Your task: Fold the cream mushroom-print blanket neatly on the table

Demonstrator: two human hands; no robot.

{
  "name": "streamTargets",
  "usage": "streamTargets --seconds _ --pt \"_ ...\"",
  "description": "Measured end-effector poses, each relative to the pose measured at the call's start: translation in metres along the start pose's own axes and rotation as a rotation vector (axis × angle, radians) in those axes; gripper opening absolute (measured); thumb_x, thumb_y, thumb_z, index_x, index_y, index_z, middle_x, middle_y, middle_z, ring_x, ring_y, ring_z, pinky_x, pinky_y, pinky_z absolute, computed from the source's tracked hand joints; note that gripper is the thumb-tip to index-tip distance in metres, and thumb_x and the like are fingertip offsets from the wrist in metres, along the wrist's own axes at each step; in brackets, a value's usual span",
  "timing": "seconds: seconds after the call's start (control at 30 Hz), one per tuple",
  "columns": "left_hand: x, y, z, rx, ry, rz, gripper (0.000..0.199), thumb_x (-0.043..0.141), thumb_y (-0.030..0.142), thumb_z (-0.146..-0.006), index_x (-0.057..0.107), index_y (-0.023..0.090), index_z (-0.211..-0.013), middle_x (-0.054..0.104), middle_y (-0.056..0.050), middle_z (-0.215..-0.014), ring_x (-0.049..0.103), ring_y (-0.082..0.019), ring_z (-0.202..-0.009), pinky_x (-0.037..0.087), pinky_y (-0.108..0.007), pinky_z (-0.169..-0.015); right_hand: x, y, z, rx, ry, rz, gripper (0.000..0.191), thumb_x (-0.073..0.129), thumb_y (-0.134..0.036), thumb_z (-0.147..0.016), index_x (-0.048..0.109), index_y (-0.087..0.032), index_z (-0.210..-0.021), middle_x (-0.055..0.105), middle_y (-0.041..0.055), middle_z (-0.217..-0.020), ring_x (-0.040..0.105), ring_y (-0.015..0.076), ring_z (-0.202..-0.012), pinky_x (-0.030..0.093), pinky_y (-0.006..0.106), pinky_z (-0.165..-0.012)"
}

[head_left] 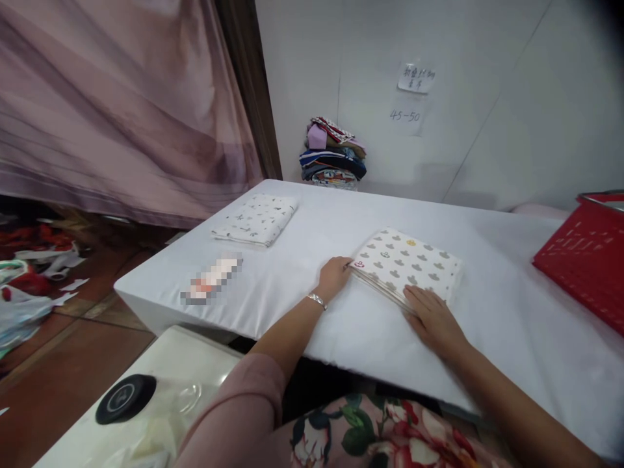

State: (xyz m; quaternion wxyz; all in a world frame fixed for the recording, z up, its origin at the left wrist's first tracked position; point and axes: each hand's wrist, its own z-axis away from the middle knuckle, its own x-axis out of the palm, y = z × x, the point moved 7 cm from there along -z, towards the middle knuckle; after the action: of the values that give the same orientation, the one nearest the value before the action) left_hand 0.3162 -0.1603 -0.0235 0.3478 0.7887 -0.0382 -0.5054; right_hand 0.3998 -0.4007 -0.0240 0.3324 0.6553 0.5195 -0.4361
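Note:
A white cloth with grey, yellow and pink motifs lies folded in a thick rectangle on the white-covered table. My left hand, with a silver bracelet at its wrist, is closed on the cloth's near left corner. At the near right edge, my right hand has its fingers over the top layer and its thumb against the edge, partly hidden. Farther left on the table lies another folded white cloth with small dark prints, apart from both hands.
A blurred-out object lies near the table's left edge. Folded fabrics form a stack by the back wall. A red basket stands at right. Front left, a white surface carries a round black object. A pink curtain hangs at left.

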Motion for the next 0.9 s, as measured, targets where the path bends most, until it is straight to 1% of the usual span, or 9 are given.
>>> streamTargets --seconds 0.1,0.23,0.3,0.37,0.43,0.47,0.57,0.7,0.9 --pt "0.0 -0.006 -0.005 0.0 0.001 -0.041 0.026 0.048 0.017 -0.085 0.068 0.024 -0.1 0.068 -0.001 -0.093 0.056 -0.019 -0.094 0.044 -0.029 -0.083 0.005 -0.002 0.005 -0.007 -0.006 0.036 0.049 0.04 -0.031 -0.092 0.038 -0.018 -0.138 0.047 0.0107 -0.138 0.043 0.0257 -0.126 0.034 0.048 -0.104" --pt "0.0 -0.012 -0.004 -0.009 0.005 -0.035 0.021 0.05 0.02 -0.084 0.069 0.022 -0.093 0.067 -0.002 -0.087 0.057 -0.018 -0.089 0.045 -0.029 -0.08 0.003 0.001 0.003 0.0 -0.046 0.026 0.048 0.039 -0.034 -0.092 0.04 -0.019 -0.137 0.048 0.0103 -0.137 0.045 0.0259 -0.124 0.037 0.047 -0.102" --pt "0.0 -0.007 -0.002 0.037 0.032 -0.027 0.021 0.052 0.022 -0.084 0.067 0.022 -0.099 0.066 -0.003 -0.096 0.056 -0.018 -0.094 0.045 -0.03 -0.085 -0.001 0.003 -0.003 0.012 -0.062 0.01 0.045 0.038 -0.035 -0.092 0.045 -0.02 -0.134 0.051 0.0098 -0.135 0.046 0.0255 -0.123 0.038 0.045 -0.101" --pt "-0.001 0.002 -0.001 0.105 0.061 -0.007 0.031 0.056 0.022 -0.082 0.062 0.023 -0.113 0.062 -0.003 -0.112 0.053 -0.019 -0.105 0.043 -0.031 -0.092 -0.005 0.004 -0.012 0.036 -0.057 0.01 0.044 0.038 -0.036 -0.092 0.048 -0.019 -0.131 0.052 0.0096 -0.134 0.046 0.0253 -0.123 0.038 0.044 -0.101" --pt "0.001 0.011 -0.001 0.175 0.058 0.004 0.041 0.058 0.021 -0.081 0.056 0.024 -0.122 0.056 -0.003 -0.124 0.049 -0.019 -0.114 0.041 -0.032 -0.097 -0.005 0.003 -0.021 0.063 -0.053 0.036 0.045 0.037 -0.036 -0.093 0.046 -0.019 -0.134 0.05 0.0098 -0.136 0.042 0.0261 -0.127 0.036 0.045 -0.103" --pt "0.003 0.014 -0.001 0.202 0.042 -0.002 0.042 0.058 0.02 -0.081 0.055 0.025 -0.123 0.055 -0.003 -0.127 0.048 -0.019 -0.116 0.04 -0.033 -0.098 -0.003 0.001 -0.025 0.07 -0.061 0.054 0.047 0.036 -0.036 -0.092 0.043 -0.019 -0.136 0.048 0.0101 -0.138 0.04 0.027 -0.128 0.035 0.046 -0.103" --pt "0.01 0.017 -0.004 0.228 -0.014 -0.056 0.035 0.051 0.017 -0.085 0.06 0.026 -0.118 0.057 -0.001 -0.125 0.052 -0.018 -0.111 0.042 -0.033 -0.096 0.01 -0.005 -0.031 0.066 -0.111 0.111 0.05 0.038 -0.035 -0.091 0.039 -0.018 -0.139 0.042 0.0111 -0.142 0.035 0.0297 -0.131 0.033 0.051 -0.103" --pt "0.013 0.013 -0.007 0.206 -0.013 -0.11 0.032 0.049 0.018 -0.087 0.062 0.028 -0.114 0.058 0.001 -0.123 0.057 -0.017 -0.102 0.045 -0.033 -0.09 0.024 -0.008 -0.028 0.048 -0.118 0.154 0.048 0.037 -0.029 -0.091 0.04 -0.018 -0.138 0.039 0.0101 -0.144 0.035 0.0281 -0.132 0.033 0.048 -0.103" --pt "0.012 0.011 -0.004 0.213 -0.019 -0.13 0.033 0.046 0.018 -0.088 0.06 0.028 -0.117 0.056 0.0 -0.127 0.056 -0.018 -0.106 0.044 -0.033 -0.09 0.021 -0.003 -0.02 0.035 -0.105 0.16 0.048 0.039 -0.025 -0.09 0.041 -0.02 -0.138 0.041 0.0098 -0.143 0.037 0.0258 -0.13 0.035 0.046 -0.102"
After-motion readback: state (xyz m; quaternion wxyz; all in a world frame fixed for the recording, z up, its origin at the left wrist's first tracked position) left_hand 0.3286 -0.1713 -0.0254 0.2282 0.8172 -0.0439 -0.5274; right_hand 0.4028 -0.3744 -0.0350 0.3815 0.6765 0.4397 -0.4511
